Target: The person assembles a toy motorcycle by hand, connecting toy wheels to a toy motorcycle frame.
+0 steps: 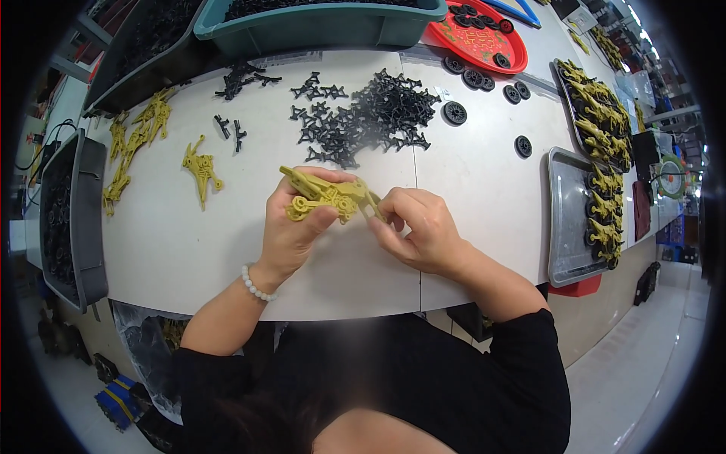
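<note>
My left hand (290, 231) is wrapped round a yellow plastic toy motorcycle frame (342, 198), held tilted above the white table (189, 265). Against the right end of the frame, my right hand (423, 227) pinches its slim fork (370, 203) between thumb and fingers. Something dark shows by those fingertips, too covered to make out. Left of my hands another yellow frame (202, 170) lies flat on the tabletop. Beyond them spreads a heap of small black plastic parts (393, 106).
Black toy wheels (454, 113) lie at the back right near a red tray (484, 45). Metal trays (563, 227) of assembled yellow toys line the right edge. Grey bins (87, 234) and a green bin (325, 29) flank the left and back. More yellow frames (136, 144) lie left.
</note>
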A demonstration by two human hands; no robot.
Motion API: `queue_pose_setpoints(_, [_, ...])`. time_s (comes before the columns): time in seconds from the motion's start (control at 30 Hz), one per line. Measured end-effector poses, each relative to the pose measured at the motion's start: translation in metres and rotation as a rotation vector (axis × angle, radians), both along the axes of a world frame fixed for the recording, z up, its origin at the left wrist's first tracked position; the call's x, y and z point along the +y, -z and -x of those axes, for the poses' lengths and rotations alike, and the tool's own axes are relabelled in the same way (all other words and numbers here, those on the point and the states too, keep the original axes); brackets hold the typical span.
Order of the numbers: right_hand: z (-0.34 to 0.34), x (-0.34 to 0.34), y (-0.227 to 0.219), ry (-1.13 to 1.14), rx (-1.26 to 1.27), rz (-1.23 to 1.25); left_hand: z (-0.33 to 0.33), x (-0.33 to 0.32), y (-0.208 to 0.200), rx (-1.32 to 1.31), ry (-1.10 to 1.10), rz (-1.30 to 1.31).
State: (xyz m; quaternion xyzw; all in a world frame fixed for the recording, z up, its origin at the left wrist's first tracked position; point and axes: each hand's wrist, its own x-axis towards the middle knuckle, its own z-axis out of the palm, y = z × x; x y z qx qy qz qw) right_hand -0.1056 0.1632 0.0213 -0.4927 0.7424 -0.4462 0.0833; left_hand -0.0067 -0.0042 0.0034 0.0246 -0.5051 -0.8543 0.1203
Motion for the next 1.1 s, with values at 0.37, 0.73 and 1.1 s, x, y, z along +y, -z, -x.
queue_pose_setpoints(0.37, [0.004, 0.006, -0.005, -0.028, -0.352, -0.200, 0.002, -0.005, -0.015, -0.144, 0.022, 0.282])
queue_pose_setpoints(0.73, [0.002, 0.003, -0.021, -0.120, -0.469, -0.309, 0.000, -0.013, -0.006, -0.266, 0.092, 0.119])
queue_pose_setpoints(1.1, [0.010, 0.002, -0.012, -0.347, 0.236, 0.021, -0.003, 0.002, -0.006, -0.268, 0.360, -0.117])
